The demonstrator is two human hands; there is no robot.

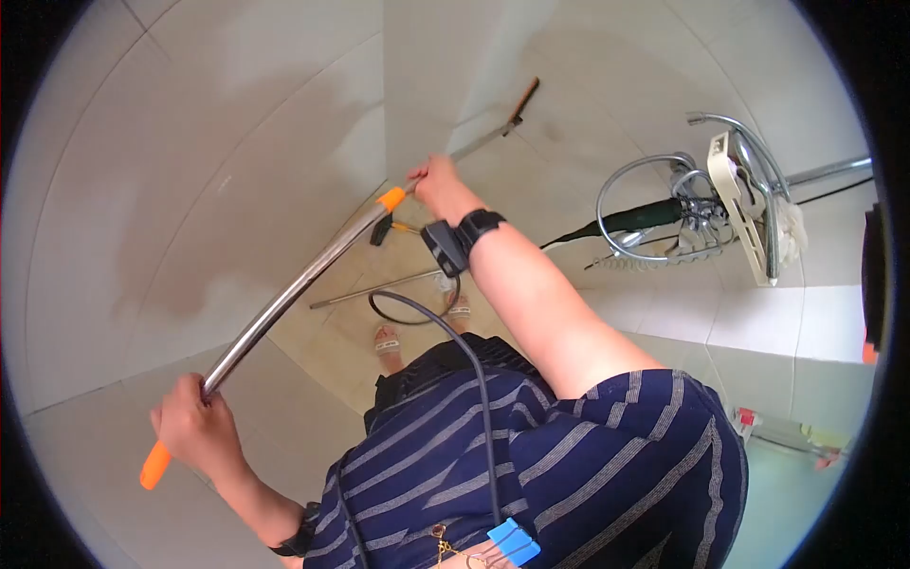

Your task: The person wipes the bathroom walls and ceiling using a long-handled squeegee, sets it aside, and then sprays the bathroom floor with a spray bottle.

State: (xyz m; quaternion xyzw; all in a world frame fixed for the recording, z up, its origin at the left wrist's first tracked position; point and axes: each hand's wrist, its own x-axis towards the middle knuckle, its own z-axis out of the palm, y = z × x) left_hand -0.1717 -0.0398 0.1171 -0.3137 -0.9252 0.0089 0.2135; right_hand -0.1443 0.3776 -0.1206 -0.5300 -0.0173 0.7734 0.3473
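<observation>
I hold a long-handled squeegee (294,289) slantwise in front of me, a silver pole with orange grip pieces. Near its orange bottom end my left hand (197,427) is wrapped round the pole. My right hand (438,185) is closed round the thinner upper section, just above the orange collar. The narrow dark and orange blade head (523,104) is at the far end, up against the tiled wall; whether it touches cannot be made out.
On the right wall a white shelf (744,213) stands among chrome shower pipes, hoses and a folded dark green umbrella (635,218). A metal rod (374,289) and a dark brush-like head (381,230) lie low near my sandalled feet (387,339). A black cable (474,365) hangs along my shirt.
</observation>
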